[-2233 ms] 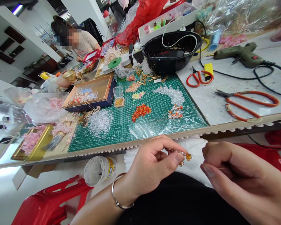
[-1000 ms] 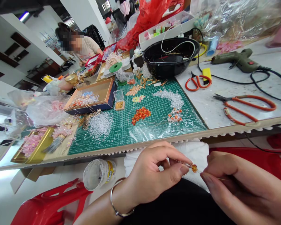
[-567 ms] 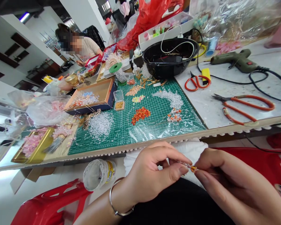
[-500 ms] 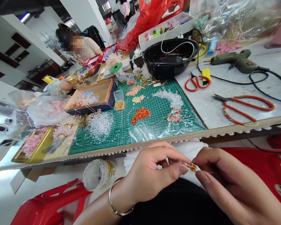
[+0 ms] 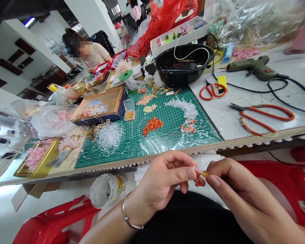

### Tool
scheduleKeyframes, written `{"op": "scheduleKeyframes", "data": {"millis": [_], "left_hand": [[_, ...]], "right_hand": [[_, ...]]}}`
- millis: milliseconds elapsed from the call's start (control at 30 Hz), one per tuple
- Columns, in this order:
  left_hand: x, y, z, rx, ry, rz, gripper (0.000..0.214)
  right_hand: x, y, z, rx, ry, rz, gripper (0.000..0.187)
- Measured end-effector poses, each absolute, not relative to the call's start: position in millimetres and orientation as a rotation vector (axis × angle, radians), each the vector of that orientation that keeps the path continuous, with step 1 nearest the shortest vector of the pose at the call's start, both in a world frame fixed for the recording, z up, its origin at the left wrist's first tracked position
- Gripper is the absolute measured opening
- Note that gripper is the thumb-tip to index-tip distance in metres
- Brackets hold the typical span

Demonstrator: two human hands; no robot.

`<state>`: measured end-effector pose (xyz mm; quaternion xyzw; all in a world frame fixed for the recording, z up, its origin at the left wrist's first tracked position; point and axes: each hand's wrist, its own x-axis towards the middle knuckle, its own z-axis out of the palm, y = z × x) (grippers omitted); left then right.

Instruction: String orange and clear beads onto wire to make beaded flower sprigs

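Note:
My left hand (image 5: 165, 181), a silver bangle at its wrist, pinches a small beaded piece (image 5: 197, 169) of clear beads between thumb and forefinger. An orange bead (image 5: 199, 183) hangs at its lower side. At the piece's right end sits an amber bead (image 5: 205, 174); the thumb and forefinger of my right hand (image 5: 235, 188) are closed right against it. Any wire inside that pinch is too fine to make out. Both hands are over my lap, just in front of the table edge. Beyond them, orange beads (image 5: 152, 126) and clear beads (image 5: 184, 107) lie on the green cutting mat (image 5: 167, 144).
Orange-handled pliers (image 5: 263, 117), small scissors (image 5: 213, 90) and a glue gun (image 5: 256, 67) lie on the right. A black basin (image 5: 184, 73) and an open box (image 5: 99, 105) stand behind. Red stools (image 5: 56, 220) flank me. Across the table sits another person (image 5: 96, 54).
My left hand has turned and drawn back slightly, showing more of the beaded piece and the orange bead. My right fingertips have shifted a little left, still at the amber bead.

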<state>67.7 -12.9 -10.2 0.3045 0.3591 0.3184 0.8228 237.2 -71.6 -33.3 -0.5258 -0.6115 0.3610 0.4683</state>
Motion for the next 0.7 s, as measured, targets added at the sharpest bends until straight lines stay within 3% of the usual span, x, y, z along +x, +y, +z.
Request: {"op": "scheduleKeyframes", "data": {"millis": [400,600,700], "left_hand": [[72.5,-12.5,-9.9,0.678,0.776,0.791,0.008],[70.2,-13.5,-11.9,0.699,0.842,0.819,0.036],[68.6,-13.5,-14.9,0.741,0.854,0.819,0.042]], "right_hand": [[229.8,-63.6,-34.3,-1.182,-1.196,1.365,0.039],[227.4,-67.6,-35.2,-1.101,-1.084,1.417,0.015],[226.5,-71.6,-37.8,-1.124,-1.102,1.319,0.011]]}}
